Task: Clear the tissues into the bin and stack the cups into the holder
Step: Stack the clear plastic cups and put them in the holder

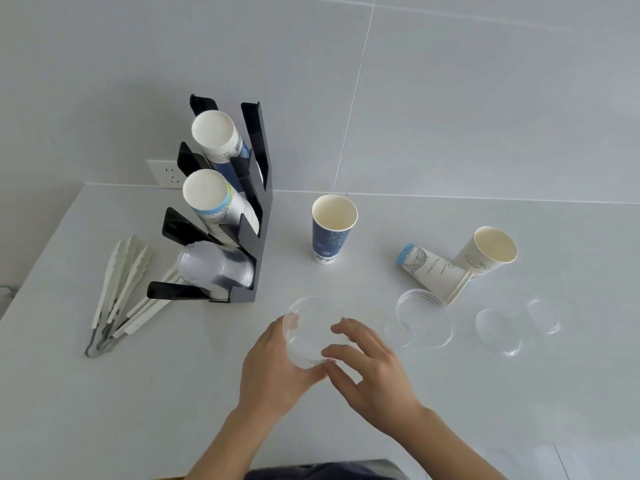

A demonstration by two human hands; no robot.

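Note:
A clear plastic cup point(308, 332) is held just above the white table between both hands. My left hand point(277, 368) grips its left side with curled fingers. My right hand point(370, 365) touches its right side with spread fingers. The black cup holder point(258, 188) stands at the back left, with paper cup stacks in its two upper slots and clear cups point(214, 266) in the lowest. A blue paper cup point(330, 230) stands upright mid-table. One white paper cup point(433, 271) lies on its side against an upright one point(490, 251). More clear cups point(424, 317) point(498, 330) point(543, 315) sit on the right.
Several white tongs point(121, 289) lie left of the holder. A wall socket point(166, 173) sits behind it on the grey tiled wall. No tissues or bin are in view.

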